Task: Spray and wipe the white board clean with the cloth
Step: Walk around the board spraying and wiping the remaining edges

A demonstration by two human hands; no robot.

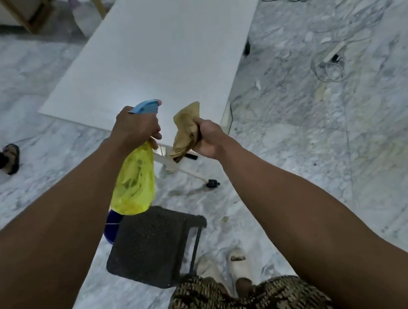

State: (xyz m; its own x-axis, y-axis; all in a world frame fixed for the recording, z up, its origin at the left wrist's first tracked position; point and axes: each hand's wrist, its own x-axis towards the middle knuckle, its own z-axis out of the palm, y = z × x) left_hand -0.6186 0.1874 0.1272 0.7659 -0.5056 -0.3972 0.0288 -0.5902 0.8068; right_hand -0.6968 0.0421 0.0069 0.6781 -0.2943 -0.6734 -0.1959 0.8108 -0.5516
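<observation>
Marble floor [303,136] all round, board [164,46] lying flat just beyond both hands. Left hand [135,127] wraps neck of sprayer [134,183], nozzle aimed ahead at board, likely ready to squirt. Right hand [208,138] clutches bunched cloth [186,127], held beside sprayer, probably poised to wipe. Stool [154,247] below grips. Spraying looks not yet begun.
</observation>
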